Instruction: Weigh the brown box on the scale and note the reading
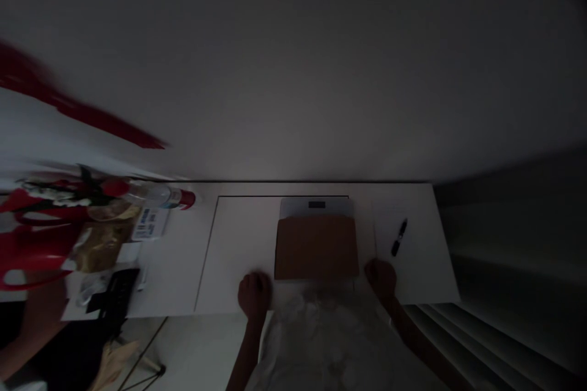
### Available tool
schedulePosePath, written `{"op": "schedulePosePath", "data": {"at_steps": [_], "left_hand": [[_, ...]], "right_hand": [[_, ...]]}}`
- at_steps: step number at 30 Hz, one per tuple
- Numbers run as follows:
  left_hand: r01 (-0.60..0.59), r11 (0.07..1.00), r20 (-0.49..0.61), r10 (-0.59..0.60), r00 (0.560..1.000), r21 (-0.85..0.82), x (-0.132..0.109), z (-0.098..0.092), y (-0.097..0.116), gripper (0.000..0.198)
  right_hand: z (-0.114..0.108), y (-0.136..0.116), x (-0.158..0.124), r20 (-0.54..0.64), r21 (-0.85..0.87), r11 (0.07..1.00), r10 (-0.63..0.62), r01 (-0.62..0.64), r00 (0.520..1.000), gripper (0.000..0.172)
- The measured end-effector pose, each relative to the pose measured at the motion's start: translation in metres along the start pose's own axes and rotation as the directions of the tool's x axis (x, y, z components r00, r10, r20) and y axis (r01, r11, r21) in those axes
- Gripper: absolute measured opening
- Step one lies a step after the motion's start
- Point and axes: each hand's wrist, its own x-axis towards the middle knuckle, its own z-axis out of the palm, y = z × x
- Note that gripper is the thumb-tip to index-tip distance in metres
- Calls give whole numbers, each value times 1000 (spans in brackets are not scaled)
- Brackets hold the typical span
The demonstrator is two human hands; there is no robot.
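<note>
A flat brown cardboard piece point(316, 247) lies in front of me, on top of a pale grey device point(298, 208) with a small dark rectangle near its far edge. To the left of the cardboard, my left hand point(254, 295) rests on the white table point(238, 238), fingers curled into a loose fist. My right hand point(381, 278) is also curled closed, on the table to the cardboard's right. Neither hand touches the cardboard, and I see nothing in either. Just beyond my right hand, a black pen point(399, 237) lies on a white paper sheet point(387, 220). The picture is dark.
At the left stand a clear bottle with a red end point(177, 197), a blue-and-white box point(149, 223), a brownish plastic bag point(101, 247), a red container point(41, 247) and flowers point(59, 192). Another person's arm point(43, 317) reaches in there. A wall point(312, 73) rises behind the table.
</note>
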Motion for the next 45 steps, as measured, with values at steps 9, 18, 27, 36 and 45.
{"op": "schedulePosePath", "data": {"at_steps": [9, 18, 27, 36, 45], "left_hand": [[22, 999, 14, -21, 1000, -40, 3, 0, 2, 27], [20, 990, 17, -18, 1000, -142, 9, -3, 6, 29], [415, 578, 264, -330, 906, -703, 34, -36, 17, 43], [502, 213, 514, 1, 858, -838, 57, -73, 74, 62], [466, 273, 490, 25, 871, -842, 39, -123, 95, 63]], "right_hand": [[-1, -1, 1, -17, 72, 997, -14, 16, 1000, 33], [-2, -3, 6, -52, 118, 993, -10, 17, 999, 34], [-31, -37, 14, -240, 678, 735, 213, 6, 947, 47], [-39, -102, 43, -85, 940, 332, 7, 78, 996, 75], [-66, -126, 30, -3, 944, 328, -58, 22, 998, 78]]}}
